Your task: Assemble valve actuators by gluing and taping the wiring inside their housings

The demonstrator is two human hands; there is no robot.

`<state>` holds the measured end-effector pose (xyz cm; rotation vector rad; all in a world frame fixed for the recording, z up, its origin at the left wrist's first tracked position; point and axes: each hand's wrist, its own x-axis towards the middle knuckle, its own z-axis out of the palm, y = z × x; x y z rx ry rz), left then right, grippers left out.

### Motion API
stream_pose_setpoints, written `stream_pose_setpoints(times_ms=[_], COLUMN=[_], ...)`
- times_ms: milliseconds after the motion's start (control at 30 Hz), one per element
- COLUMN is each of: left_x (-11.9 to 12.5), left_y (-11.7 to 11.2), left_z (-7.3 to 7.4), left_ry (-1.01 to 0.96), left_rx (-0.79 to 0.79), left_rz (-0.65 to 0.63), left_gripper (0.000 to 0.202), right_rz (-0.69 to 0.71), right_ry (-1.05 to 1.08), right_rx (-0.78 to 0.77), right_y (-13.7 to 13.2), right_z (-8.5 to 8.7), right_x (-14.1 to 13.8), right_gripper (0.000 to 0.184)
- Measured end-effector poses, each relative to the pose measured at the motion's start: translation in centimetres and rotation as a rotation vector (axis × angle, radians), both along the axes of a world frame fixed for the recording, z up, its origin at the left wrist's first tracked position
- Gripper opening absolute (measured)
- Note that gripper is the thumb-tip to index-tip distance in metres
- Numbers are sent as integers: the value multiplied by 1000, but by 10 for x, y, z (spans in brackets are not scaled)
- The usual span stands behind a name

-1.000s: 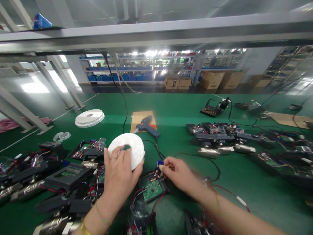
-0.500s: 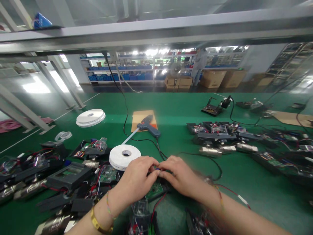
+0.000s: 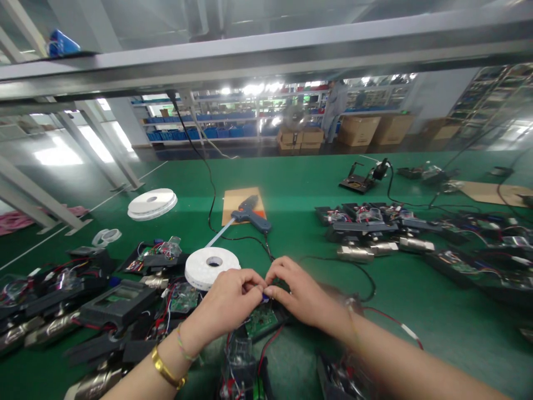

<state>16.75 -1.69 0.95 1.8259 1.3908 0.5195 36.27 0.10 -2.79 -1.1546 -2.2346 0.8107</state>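
Note:
My left hand (image 3: 227, 304) and my right hand (image 3: 297, 294) meet fingertip to fingertip above a green circuit board (image 3: 260, 320) with red and black wires. Both pinch a small blue part (image 3: 265, 298) between them, mostly hidden by the fingers. A white roll of tape (image 3: 211, 267) lies flat on the green mat just left of my left hand. A blue glue gun (image 3: 251, 216) rests farther back on a brown cardboard sheet (image 3: 237, 199).
Black housings with wires and metal cylinders (image 3: 104, 303) crowd the left. More assemblies (image 3: 375, 230) lie in a row to the right. Another white tape roll (image 3: 151, 203) sits at the far left. A black cable (image 3: 208, 183) hangs down to the mat.
My left hand put the white tape roll down on the mat and came over to my right hand; both now pinch the small blue part over the board.

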Motion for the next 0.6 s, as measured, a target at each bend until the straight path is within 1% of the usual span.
stream_pose_setpoints(times_ms=[67,167,267,433,600], left_x=[-2,-5,-7,-5,-1], left_y=[1,2,3,7,9], left_z=[-2,-5,-10,-20,-22], left_ry=[-55,-150,-227,-267,-335], left_rx=[-39,-108,-132,-125,-184], left_rz=[-13,-56,-67,-50,-50], left_gripper=[26,27,29,34,32], right_rz=[23,41,47,21,1], right_ry=[39,91,137,176,181], right_rx=[-17,-33,-45,-59,-101], right_y=[1,4,6,8,10], right_z=[-2,-7,-10,-15,-19], right_x=[0,1,2,1,0], right_gripper=[2,6,10,11,23])
